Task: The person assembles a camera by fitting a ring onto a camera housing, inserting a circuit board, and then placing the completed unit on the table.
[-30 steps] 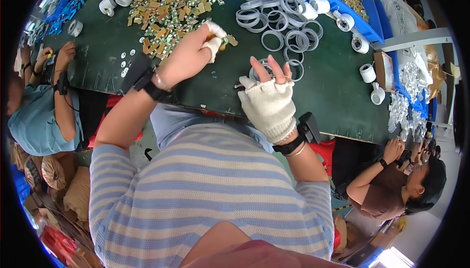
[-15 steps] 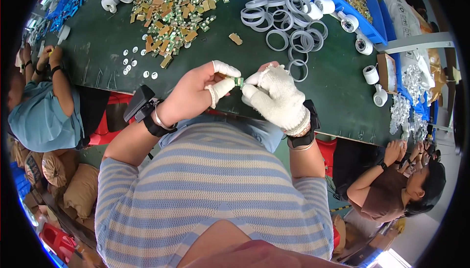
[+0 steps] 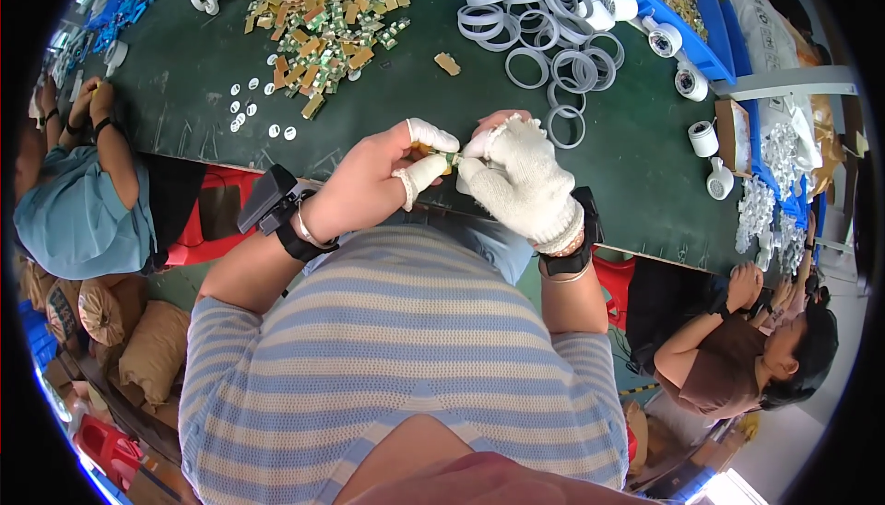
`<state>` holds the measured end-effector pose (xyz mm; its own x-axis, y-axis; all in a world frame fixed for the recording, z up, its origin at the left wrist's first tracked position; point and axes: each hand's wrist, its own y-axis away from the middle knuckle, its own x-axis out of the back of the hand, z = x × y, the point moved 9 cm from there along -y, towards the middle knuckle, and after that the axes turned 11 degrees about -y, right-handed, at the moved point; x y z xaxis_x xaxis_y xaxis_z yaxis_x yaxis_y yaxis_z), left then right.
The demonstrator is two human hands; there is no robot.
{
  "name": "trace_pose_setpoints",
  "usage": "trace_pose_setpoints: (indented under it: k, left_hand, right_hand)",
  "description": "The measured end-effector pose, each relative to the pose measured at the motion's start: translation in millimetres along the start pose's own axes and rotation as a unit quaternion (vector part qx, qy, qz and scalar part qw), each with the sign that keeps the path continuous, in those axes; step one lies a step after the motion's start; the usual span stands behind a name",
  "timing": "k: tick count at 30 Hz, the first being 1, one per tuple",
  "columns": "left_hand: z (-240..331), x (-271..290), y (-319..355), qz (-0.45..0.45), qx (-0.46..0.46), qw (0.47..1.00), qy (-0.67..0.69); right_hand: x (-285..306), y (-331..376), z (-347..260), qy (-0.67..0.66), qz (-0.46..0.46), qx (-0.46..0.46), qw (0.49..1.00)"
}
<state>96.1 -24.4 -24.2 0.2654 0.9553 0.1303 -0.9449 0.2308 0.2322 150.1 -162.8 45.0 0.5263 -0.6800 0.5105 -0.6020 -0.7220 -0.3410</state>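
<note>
My left hand [image 3: 369, 171], with white finger cots on the thumb and index finger, pinches a small green circuit board [image 3: 450, 159] above the table's near edge. From the other side my right hand [image 3: 524, 178], in a white knit glove, is closed against the board's right end. Whatever lies between its fingertips is hidden. Beyond my hands lies a single board with a tan face [image 3: 447, 64]. A heap of similar tan and green boards [image 3: 323, 16] spreads farther back to the left.
Grey rings [image 3: 527, 69] lie piled at the back right, beside white cylindrical housings [image 3: 664, 39] and blue bins [image 3: 724, 44]. Several small white discs [image 3: 275, 130] are scattered left on the dark green table [image 3: 396, 99]. Co-workers sit at both sides, one in a teal shirt [image 3: 88, 210].
Both hands have shifted very slightly to the right and toward me, still together at the circuit board. The view has tilted a little; the piles on the table look unchanged.
</note>
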Motion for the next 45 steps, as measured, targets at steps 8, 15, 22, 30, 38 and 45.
trace_pose_setpoints:
  k: [8, 15, 22, 30, 38, 45]
  left_hand:
    - [2.3, 8.1, 3.5, 0.036, -0.010, 0.998, -0.056]
    - [11.3, 6.3, 10.1, 0.079, -0.080, 0.984, -0.137]
    - [-3.1, -2.4, 6.0, -0.017, -0.021, 0.997, 0.074]
    - [-3.0, 2.0, 10.2, 0.024, -0.024, 0.999, 0.037]
    - [30.5, 2.8, 18.4, 0.073, -0.139, 0.967, -0.201]
    - [27.4, 40.1, 32.3, 0.115, -0.124, 0.979, -0.109]
  right_hand:
    - [-2.5, 4.5, 11.3, -0.085, 0.029, -0.020, 0.996]
    - [-3.6, 4.6, 9.1, -0.072, 0.013, -0.040, 0.997]
    - [-2.1, 5.6, 7.8, -0.115, 0.023, -0.032, 0.993]
    - [-1.6, 5.3, 1.4, -0.035, 0.008, -0.011, 0.999]
    - [-5.7, -1.5, -8.5, 0.080, -0.064, 0.041, 0.994]
    - [12.4, -10.6, -5.6, 0.022, -0.001, 0.071, 0.997]
